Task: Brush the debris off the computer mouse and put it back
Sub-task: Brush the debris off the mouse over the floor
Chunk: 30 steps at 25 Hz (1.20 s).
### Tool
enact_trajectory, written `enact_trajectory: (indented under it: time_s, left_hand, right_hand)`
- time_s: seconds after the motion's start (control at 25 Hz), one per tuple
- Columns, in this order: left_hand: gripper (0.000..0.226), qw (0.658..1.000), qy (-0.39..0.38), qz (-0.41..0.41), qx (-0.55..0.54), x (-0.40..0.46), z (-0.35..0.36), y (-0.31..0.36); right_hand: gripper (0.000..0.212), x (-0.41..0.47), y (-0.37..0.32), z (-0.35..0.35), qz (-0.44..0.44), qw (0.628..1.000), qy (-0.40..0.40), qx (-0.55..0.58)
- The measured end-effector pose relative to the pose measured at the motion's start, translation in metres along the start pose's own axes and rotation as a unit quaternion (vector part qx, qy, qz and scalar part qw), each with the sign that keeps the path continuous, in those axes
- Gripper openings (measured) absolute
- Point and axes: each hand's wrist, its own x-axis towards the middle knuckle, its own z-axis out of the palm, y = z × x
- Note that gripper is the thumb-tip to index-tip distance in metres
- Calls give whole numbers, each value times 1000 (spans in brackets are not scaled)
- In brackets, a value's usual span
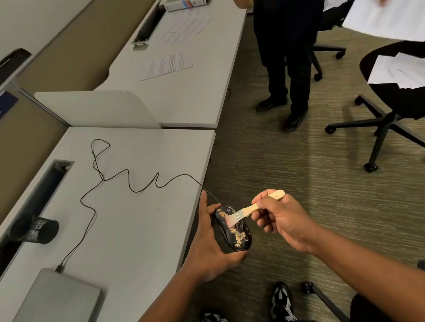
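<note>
1 view only: a wide-angle camera worn on the head, looking forward and steeply down from above. The hands [246,229] sit close, low and right of centre. The desk [147,215] runs from the near left towards the far middle, its lines bowed by the lens; carpet floor [295,180] fills the right.

Wooden-handled brush [245,212], glossy dark plastic mouse [232,228], matt smooth desk [140,216].
</note>
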Motion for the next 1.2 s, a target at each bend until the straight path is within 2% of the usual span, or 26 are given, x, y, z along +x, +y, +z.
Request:
enact_trajectory:
  time_s: [0.32, 0.76, 1.2]
  left_hand:
    - [160, 1000, 14, -10, -3, -1, 4, 0]
    - [156, 1000, 28, 2, -2, 0, 7, 5]
    - [162, 1000, 16, -11, 13, -1, 10, 2]
  right_hand:
    - [30, -1, -2, -12, -5, 1000, 14, -10]
    - [22, 2, 2, -37, -3, 999, 34, -8]
    - [14, 6, 9, -44, 13, 997, 72, 17]
